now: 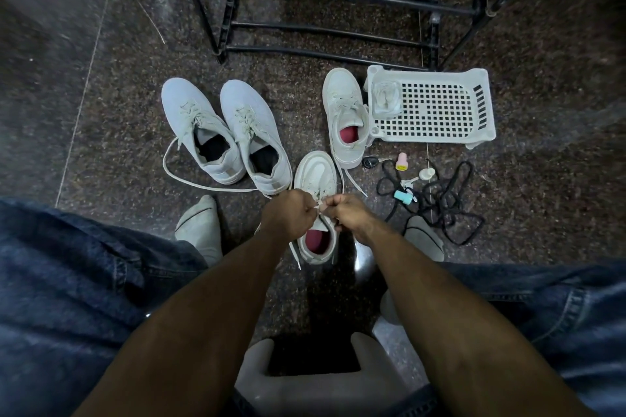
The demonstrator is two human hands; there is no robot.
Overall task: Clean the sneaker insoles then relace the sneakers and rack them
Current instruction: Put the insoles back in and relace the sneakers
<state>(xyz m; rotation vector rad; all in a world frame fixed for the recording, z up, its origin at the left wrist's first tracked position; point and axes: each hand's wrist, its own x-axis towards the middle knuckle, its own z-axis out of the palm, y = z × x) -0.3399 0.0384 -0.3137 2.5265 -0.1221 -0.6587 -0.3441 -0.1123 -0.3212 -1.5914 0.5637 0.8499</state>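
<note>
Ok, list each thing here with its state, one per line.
Near sneaker: on floor, lace being worked
Left hand: pinching lace
Right hand: pinching lace
Far red-lined sneaker: laced, beside basket
Grey pair: on floor, lace trailing
Basket: holds crumpled cloth
Rack: no shoes

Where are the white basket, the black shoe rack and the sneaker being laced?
white basket (437,108), head view, perforated base.
black shoe rack (325,29), head view, lower crossbar.
sneaker being laced (316,173), head view, toe cap.
</note>
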